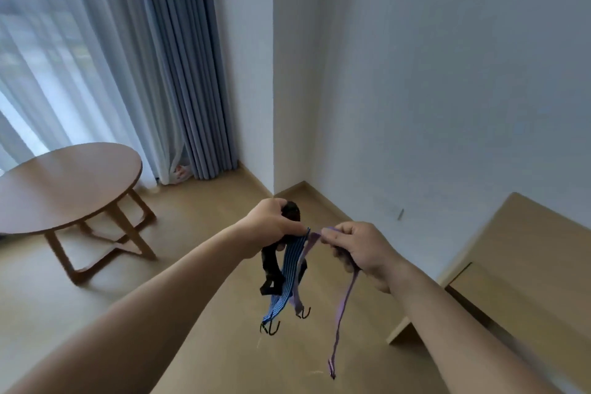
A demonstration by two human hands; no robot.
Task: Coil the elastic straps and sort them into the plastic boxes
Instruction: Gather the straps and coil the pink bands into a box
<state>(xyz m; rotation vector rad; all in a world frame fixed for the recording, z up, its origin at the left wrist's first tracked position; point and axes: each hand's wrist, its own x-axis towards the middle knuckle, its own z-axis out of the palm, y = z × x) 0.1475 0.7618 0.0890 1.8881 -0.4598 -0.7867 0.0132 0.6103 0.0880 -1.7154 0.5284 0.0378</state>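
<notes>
My left hand grips a bunch of elastic straps held out above the floor. A black strap and a blue striped strap hang down from it, with dark metal hooks at their lower ends. My right hand pinches a purple strap close beside the left hand. One purple end dangles long towards the floor, the other ends in a hook by the blue strap. No plastic boxes are in view.
A round wooden table stands at the left near the blue-grey curtains. A light wooden cabinet or desk sits at the right against the white wall. Wooden floor lies below my hands.
</notes>
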